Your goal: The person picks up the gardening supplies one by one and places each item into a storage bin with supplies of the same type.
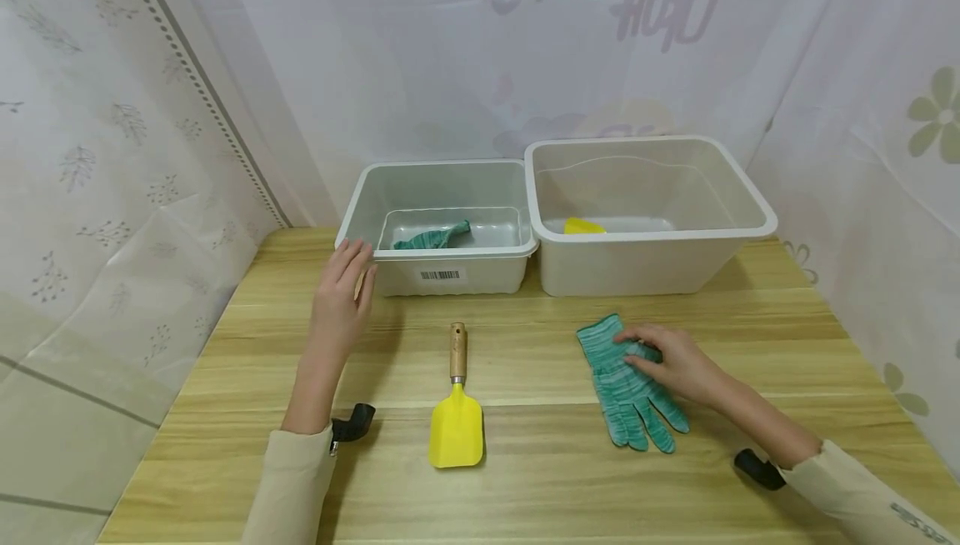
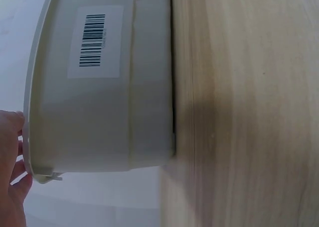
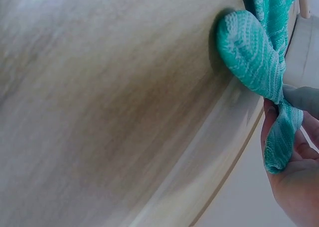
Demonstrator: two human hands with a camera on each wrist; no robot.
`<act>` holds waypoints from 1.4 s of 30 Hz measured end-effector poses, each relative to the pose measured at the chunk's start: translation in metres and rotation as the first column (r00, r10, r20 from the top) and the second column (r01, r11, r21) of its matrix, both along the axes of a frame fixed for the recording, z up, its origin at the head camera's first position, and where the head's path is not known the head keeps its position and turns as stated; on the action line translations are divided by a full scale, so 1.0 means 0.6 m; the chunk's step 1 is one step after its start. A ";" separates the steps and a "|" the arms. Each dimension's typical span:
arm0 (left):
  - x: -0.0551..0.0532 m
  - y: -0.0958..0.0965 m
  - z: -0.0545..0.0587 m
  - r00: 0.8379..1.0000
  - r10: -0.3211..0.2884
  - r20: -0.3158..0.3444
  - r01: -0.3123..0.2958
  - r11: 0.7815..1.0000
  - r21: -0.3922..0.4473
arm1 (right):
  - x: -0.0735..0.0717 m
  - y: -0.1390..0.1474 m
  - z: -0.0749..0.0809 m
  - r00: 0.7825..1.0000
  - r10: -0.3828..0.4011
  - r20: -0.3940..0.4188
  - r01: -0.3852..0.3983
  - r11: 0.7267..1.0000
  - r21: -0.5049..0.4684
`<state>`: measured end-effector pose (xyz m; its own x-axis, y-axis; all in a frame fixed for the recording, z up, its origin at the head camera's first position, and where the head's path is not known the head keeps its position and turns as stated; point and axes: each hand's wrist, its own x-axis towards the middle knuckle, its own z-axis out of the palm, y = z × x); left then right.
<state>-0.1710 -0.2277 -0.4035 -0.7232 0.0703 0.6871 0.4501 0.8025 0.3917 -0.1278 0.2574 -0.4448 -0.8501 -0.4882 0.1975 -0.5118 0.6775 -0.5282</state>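
Note:
In the head view my left hand (image 1: 339, 299) is at the front left corner of the lower grey bin (image 1: 491, 263), its fingers fairly straight at the rim. The left wrist view shows those fingers (image 2: 9, 152) against the rim's edge. A green striped glove (image 1: 611, 370) lies on the table, fingers toward me. Over its right side is my right hand (image 1: 678, 362); in the right wrist view the thumb and fingers pinch a bunched fold of the glove (image 3: 251, 57). Between my arms lies a small yellow shovel (image 1: 457, 428) with a wooden handle, blade toward me.
Inside the lower bin is another green glove (image 1: 431, 238). A taller whitish bin (image 1: 618, 266) stands close on its right, with a yellow piece (image 1: 582, 226) inside, mostly hidden by the front wall. Printed curtains (image 1: 420, 45) hang behind and beside the wooden table (image 1: 525, 495).

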 end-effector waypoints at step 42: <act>-0.017 0.006 -0.005 0.998 0.040 -0.050 -0.037 0.997 0.061 | -0.002 -0.019 0.046 1.000 0.028 -0.013 -0.028 1.000 -0.009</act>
